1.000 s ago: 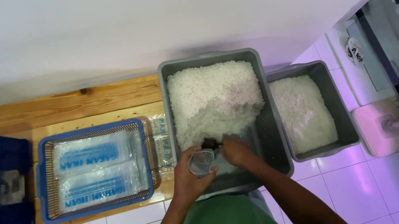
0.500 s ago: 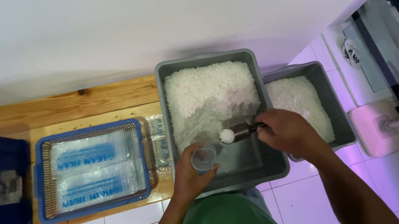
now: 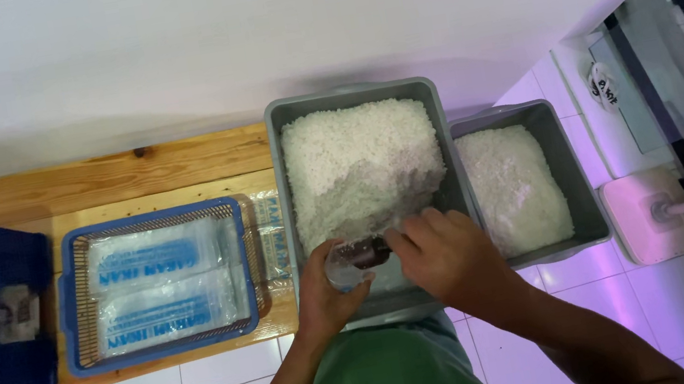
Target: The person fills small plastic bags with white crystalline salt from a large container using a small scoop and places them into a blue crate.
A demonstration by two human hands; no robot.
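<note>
Since the earlier frame my right hand (image 3: 446, 258) had come back from over the grains to meet my left hand (image 3: 326, 292) at the near end of the big grey tub (image 3: 447, 156). Its grip was closed on a dark scoop (image 3: 368, 252), tipped against the small clear cup (image 3: 344, 271) that my left grip held. White grains (image 3: 361, 166) filled the tub's far part. A 2nd grey tub (image 3: 575, 171) sat just beside it, a blue basket (image 3: 158, 283) on the wooden surface (image 3: 81, 182).
</note>
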